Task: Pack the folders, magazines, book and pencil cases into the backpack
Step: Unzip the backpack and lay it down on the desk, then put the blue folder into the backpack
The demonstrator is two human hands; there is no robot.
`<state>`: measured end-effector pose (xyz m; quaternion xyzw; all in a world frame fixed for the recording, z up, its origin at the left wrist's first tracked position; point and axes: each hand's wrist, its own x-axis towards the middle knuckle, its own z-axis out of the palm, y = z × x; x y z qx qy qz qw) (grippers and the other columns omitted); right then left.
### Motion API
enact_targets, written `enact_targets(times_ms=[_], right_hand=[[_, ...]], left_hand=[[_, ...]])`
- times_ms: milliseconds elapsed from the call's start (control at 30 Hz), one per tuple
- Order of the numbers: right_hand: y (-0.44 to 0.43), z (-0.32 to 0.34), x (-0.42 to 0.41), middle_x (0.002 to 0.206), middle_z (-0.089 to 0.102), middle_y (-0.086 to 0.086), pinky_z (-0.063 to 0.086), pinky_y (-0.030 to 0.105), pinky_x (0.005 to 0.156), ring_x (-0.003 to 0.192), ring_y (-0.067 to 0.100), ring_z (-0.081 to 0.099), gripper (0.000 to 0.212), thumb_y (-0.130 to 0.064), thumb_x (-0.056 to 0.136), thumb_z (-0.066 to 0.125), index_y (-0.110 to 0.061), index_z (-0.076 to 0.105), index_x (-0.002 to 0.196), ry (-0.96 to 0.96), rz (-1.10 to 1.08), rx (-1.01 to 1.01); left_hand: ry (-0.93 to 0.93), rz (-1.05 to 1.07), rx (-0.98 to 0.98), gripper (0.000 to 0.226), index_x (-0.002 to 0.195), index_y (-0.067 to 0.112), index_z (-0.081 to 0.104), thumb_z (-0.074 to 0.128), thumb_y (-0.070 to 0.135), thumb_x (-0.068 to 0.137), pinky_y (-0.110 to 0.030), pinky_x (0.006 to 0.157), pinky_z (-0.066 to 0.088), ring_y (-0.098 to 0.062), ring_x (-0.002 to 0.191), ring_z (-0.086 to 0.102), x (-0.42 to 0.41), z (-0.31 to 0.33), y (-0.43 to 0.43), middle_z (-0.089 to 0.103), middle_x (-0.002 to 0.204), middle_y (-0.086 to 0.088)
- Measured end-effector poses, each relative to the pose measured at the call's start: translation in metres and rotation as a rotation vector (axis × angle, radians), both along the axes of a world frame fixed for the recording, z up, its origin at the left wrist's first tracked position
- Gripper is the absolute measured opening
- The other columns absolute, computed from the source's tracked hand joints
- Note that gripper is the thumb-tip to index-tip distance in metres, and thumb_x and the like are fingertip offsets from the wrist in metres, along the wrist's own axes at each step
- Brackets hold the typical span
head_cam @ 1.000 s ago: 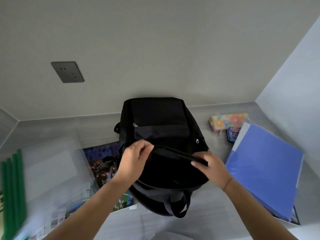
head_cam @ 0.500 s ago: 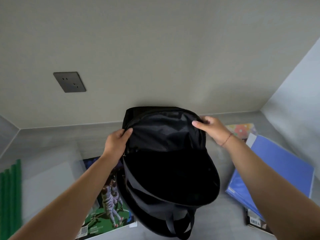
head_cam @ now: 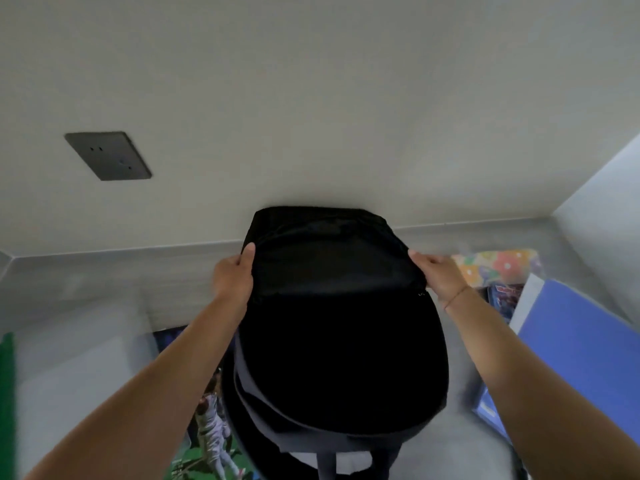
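- Right now the step is opening the backpack (head_cam: 341,341) wide: it stands against the wall in the middle of the counter (head_cam: 86,306), its mouth gaping dark toward the camera.
- Left hand (head_cam: 232,282) is closed on the left edge of the front flap, thumb over the rim; right hand (head_cam: 437,276) is closed on the right edge the same way. Both hold fabric, nothing else.
- To do it well, I would push the flap evenly back toward the wall with both hands, so that the opening holds its shape and does not fold in on one side.
- Flat things should go first, against the back panel: the blue folder (head_cam: 581,351) lies just right of the bag, and a magazine (head_cam: 207,427) lies partly under its left side.
- Lifting the bag off that magazine may be needed before it can be drawn out.
- Pencil cases wait at the far right: a flowered one (head_cam: 495,266) near the wall and a darker one (head_cam: 504,299) beside it; they suit the space left on top.
- A green-edged thing (head_cam: 7,393) at the far left is too blurred to name.
- Risk as I judge it: soft fabric may slump shut once a hand lets go.
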<state>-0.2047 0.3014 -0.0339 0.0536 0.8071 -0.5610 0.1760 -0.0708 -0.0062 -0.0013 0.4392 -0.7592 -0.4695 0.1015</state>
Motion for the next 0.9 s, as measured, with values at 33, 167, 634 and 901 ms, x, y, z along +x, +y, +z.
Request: enact_targets(times_ms=[33, 167, 634, 901], right_hand=[[-0.004, -0.003, 0.0, 0.076, 0.056, 0.006, 0.043, 0.019, 0.063, 0.074, 0.014, 0.052, 0.045, -0.04, 0.084, 0.064, 0.004, 0.067, 0.08, -0.014, -0.028, 0.021], [-0.01, -0.022, 0.008, 0.067, 0.043, 0.011, 0.035, 0.022, 0.054, 0.062, 0.017, 0.042, 0.044, -0.036, 0.088, 0.06, 0.005, 0.06, 0.071, -0.016, -0.064, 0.168], [0.018, 0.006, 0.065, 0.07, 0.05, 0.001, 0.037, 0.032, 0.075, 0.067, 0.018, 0.047, 0.023, -0.022, 0.084, 0.056, -0.021, 0.049, 0.062, 0.089, -0.16, 0.067], [0.103, -0.001, 0.137, 0.08, 0.052, 0.009, 0.033, 0.033, 0.066, 0.075, 0.02, 0.044, 0.02, -0.021, 0.087, 0.055, -0.002, 0.059, 0.084, 0.118, -0.339, 0.119]], left_hand=[[-0.037, -0.003, -0.012, 0.057, 0.058, 0.004, 0.048, 0.044, 0.048, 0.095, -0.036, 0.065, 0.037, -0.029, 0.061, 0.048, 0.0, -0.005, 0.0, 0.045, 0.056, -0.01], [-0.139, -0.049, 0.003, 0.05, 0.066, 0.01, 0.057, 0.043, 0.049, 0.094, -0.033, 0.07, 0.038, -0.024, 0.068, 0.051, 0.007, -0.023, 0.0, 0.054, 0.068, -0.006], [0.096, 0.049, -0.016, 0.032, 0.103, 0.013, 0.06, 0.053, 0.042, 0.091, -0.031, 0.074, 0.039, -0.019, 0.09, 0.057, 0.042, -0.004, 0.012, 0.062, 0.098, 0.002], [0.259, -0.164, -0.014, 0.016, 0.098, 0.019, 0.058, 0.054, 0.033, 0.093, -0.026, 0.076, 0.039, -0.013, 0.089, 0.056, 0.069, 0.029, 0.097, 0.061, 0.096, 0.004]])
